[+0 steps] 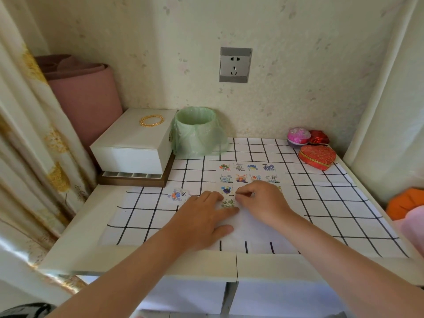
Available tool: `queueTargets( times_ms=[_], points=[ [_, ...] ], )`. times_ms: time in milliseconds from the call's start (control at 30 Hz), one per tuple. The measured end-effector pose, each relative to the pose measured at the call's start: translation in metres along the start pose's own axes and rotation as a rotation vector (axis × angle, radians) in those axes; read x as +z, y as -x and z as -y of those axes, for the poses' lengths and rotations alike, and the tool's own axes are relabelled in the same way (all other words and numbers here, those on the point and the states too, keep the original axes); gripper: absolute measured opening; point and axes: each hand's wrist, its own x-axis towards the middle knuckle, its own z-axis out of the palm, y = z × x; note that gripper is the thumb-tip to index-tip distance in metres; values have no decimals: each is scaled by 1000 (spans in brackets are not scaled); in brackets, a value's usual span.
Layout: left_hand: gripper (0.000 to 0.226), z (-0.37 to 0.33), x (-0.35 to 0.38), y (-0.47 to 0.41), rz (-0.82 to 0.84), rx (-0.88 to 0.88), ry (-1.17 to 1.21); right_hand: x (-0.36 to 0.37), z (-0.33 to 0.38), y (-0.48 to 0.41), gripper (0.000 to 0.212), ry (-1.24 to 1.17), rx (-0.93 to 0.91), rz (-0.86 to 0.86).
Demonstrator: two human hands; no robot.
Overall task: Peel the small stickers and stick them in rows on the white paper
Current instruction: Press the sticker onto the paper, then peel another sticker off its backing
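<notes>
So we're working at the counter (142,262) with the white paper (252,228) lying on the checked cloth (344,203). The paper's long axis is running from the near edge straight away toward the wall, and the sticker rows (250,173) are going across it, side to side, four to a row. The top two rows are showing in full, and the third is mostly hiding under our right hand (261,203).

Our left hand (206,216) is lying flat on the paper's left side, fingers straight and spread a bit, pressing it down. The right hand's fingers are curled in narrow, with the tips meeting right at the edge of a greenish sticker (227,203) that's sitting at the left end of the fourth row, touching the left fingertips too. We can't tell if they're actually pinching it or just pushing on it.

A little pile of loose stickers (177,195) is waiting just left of the paper. Beyond the paper's far-left corner a small bin with a green bag (198,131) is standing, and a white box (135,143) with gold bangles (152,120) on top is sitting further left again. Off the paper's far-right corner a red heart-shaped box (317,157) is resting.
</notes>
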Motion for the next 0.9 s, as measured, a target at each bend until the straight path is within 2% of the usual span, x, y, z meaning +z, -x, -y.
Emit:
queueTargets(
  times_ms=[67, 133, 400, 533, 900],
  points=[
    [53, 1, 0, 0, 33, 0, -2, 3, 2, -6, 3, -35, 107, 12],
    [57, 2, 0, 0, 59, 9, -8, 3, 5, -10, 9, -11, 135, 18],
    [66, 4, -1, 3, 97, -6, 24, 0, 5, -14, 12, 17, 151, 45],
    [72, 3, -3, 2, 125, -28, 29, -2, 5, -13, 7, -11, 145, 64],
    [71, 0, -4, 4, 137, -45, 63, 1, 5, -12, 13, 7, 155, 41]
  ],
)
